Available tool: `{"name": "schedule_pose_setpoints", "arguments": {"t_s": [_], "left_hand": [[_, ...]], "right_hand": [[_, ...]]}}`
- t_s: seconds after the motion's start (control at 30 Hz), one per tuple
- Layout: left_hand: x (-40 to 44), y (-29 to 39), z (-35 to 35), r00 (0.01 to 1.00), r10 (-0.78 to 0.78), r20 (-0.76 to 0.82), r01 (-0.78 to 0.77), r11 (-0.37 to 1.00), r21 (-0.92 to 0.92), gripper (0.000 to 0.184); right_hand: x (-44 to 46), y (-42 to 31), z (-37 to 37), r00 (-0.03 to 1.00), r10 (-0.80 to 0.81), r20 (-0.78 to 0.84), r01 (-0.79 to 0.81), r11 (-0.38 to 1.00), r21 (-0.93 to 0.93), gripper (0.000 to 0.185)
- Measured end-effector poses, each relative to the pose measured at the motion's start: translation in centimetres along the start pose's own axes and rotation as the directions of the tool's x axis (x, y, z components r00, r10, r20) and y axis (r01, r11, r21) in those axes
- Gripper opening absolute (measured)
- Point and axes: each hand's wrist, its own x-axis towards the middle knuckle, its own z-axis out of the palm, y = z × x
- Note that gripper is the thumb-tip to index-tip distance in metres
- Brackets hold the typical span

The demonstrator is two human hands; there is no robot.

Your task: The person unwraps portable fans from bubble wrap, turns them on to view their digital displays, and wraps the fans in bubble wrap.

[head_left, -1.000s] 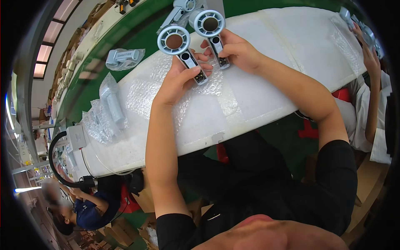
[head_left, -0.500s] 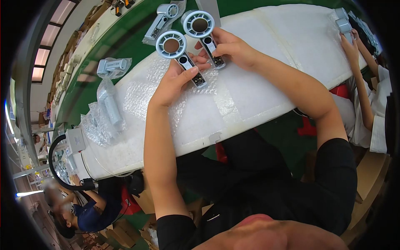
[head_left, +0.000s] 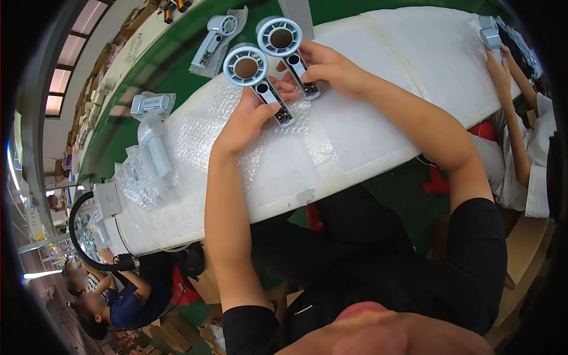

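My left hand point(head_left: 244, 120) is closed around the handle of a light-blue handheld fan point(head_left: 246, 67), thumb on the handle's front. Beside it, my right hand point(head_left: 336, 71) grips a second handheld fan point(head_left: 280, 38) by its handle. Both fans have round grilles with brown centres, and their handle fronts show dark inner parts. The two round heads are close together above the bubble wrap point(head_left: 204, 133) on the white table. Some of my left fingers reach behind the handles, partly hidden.
On the green conveyor belt point(head_left: 183, 89) lie a bagged fan point(head_left: 214, 42) and a bagged piece with lettering point(head_left: 151, 105). A bubble-wrapped item point(head_left: 157, 155) sits at the table's left. A co-worker's hands point(head_left: 500, 68) hold a light-blue part at right.
The bagged fan and the lettered piece have shifted left and down along with the belt. Both my hands keep their fans almost still. At right, the co-worker's light-blue part has moved slightly.
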Motion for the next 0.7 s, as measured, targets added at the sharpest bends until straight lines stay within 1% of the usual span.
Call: {"name": "schedule_pose_setpoints", "arguments": {"t_s": [0.1,0.17,0.23,0.27,0.33,0.43,0.53,0.7], "left_hand": [[-0.6,-0.1,-0.2,1.0,0.005,-0.019,-0.005,1.0,0.014,0.05],[-0.1,-0.4,-0.1,1.0,0.028,0.001,-0.028,0.999,0.018,0.049],[0.0,-0.9,-0.6,1.0,0.007,0.007,-0.007,1.0,-0.009,0.055],[0.0,-1.2,-1.0,0.999,0.017,0.027,-0.017,1.0,0.007,0.048],[-0.2,-0.8,-0.9,0.998,-0.056,-0.029,0.057,0.997,0.05,0.057],[-0.2,-0.9,-1.0,0.999,-0.038,0.005,0.038,0.999,0.028,0.057],[0.7,-1.0,-0.2,1.0,-0.002,0.0,0.002,0.999,-0.044,0.057],[-0.2,-0.4,0.4,0.998,-0.021,-0.068,0.019,1.0,-0.025,0.058]], "right_hand": [[0.3,0.7,0.3,1.0,-0.007,0.015,0.007,0.999,0.045,0.062],[0.2,0.8,-0.3,1.0,-0.021,0.001,0.021,0.998,0.059,0.062],[0.3,0.8,-0.4,1.0,-0.015,0.027,0.011,0.99,0.139,0.06],[0.4,0.9,-0.4,0.998,-0.03,0.051,0.021,0.984,0.176,0.055],[0.7,1.5,-0.5,0.997,-0.029,0.074,0.013,0.975,0.22,0.05],[1.4,2.9,-0.6,0.998,-0.063,0.028,0.055,0.971,0.234,0.05],[1.2,2.3,-1.4,0.997,-0.076,0.016,0.072,0.982,0.174,0.052],[1.7,2.7,-0.9,0.995,-0.079,0.061,0.062,0.969,0.238,0.055]]}}
